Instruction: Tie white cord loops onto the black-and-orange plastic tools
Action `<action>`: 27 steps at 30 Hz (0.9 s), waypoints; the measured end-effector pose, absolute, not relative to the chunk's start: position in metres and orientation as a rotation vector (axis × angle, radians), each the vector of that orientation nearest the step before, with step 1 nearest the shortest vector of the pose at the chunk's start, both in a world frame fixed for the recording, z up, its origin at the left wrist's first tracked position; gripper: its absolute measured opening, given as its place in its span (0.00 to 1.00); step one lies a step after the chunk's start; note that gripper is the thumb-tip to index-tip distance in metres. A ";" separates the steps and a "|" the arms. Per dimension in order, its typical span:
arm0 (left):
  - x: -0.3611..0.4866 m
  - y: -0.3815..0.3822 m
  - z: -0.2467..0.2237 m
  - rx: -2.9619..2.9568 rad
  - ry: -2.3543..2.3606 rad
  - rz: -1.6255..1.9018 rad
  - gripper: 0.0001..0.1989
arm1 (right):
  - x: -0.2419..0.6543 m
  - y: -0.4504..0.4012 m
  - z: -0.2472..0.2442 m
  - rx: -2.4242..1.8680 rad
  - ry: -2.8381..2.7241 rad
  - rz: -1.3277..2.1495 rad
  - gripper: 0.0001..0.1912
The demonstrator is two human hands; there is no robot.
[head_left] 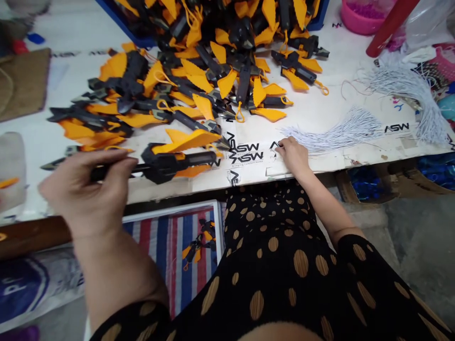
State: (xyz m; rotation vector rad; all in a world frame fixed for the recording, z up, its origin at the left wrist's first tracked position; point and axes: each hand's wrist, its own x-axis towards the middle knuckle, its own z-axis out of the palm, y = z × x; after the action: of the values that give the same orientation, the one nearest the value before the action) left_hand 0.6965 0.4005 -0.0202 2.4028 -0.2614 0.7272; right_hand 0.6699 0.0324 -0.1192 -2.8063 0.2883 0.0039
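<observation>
My left hand (95, 184) is closed around the thin black shaft of a black-and-orange winged toy (165, 163). It holds the toy level above the table's front edge, with the pointed end on the left and the orange fins on the right. At the table edge, my right hand (293, 154) has its fingers pinched together, low against the white surface. Just beyond its fingertips lies a bundle of thin white strings (341, 130). Whether a string is between those fingers is too small to tell. A heap of similar toys (199, 71), some with orange loops, spreads across the table's middle.
A blue crate (322, 19) full of such toys stands at the back. To the right are more white strings (423, 104), a red tube (391, 28) and a pink bowl (350, 19). Below the table, a white-framed tray (218, 222) with striped lining holds several toys.
</observation>
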 end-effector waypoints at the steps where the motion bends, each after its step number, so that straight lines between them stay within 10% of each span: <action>1: 0.698 0.391 -0.011 2.369 -0.296 0.653 0.18 | 0.675 0.034 -0.118 -2.840 0.267 0.040 0.15; 12: 0.811 0.257 -0.084 1.994 -0.728 -0.560 0.15 | 0.637 0.028 -0.094 -2.436 0.062 -0.229 0.10; 27: 0.853 0.282 -0.129 2.005 -0.597 -0.577 0.14 | 0.577 0.008 -0.117 -1.940 0.076 -0.038 0.12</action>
State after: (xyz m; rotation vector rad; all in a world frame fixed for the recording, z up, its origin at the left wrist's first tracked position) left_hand 0.8525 0.2816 -0.1288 2.0049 -0.5968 -0.5766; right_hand 0.5767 0.0083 -0.1172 -1.9403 0.0755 -0.0380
